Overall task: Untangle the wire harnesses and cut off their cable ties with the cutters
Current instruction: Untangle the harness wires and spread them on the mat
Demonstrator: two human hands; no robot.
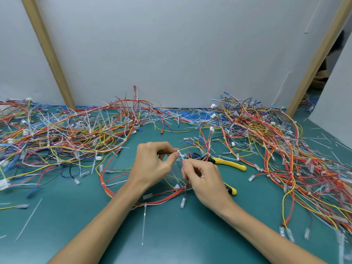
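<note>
Two hands meet over the green mat [171,235]: my left hand [152,164] pinches a white cable tie [179,153], my right hand [203,180] pinches the harness [167,192] just beside it to tease wires apart, cutters [228,163] lying near behind.

teal-green mat [76,216]; red, yellow, orange, blue wire harnesses [66,130]; white cable ties [143,223]; cutters [228,162] yellow handles with black; grey-white wall [171,54]; tan wooden posts [49,54]
</note>
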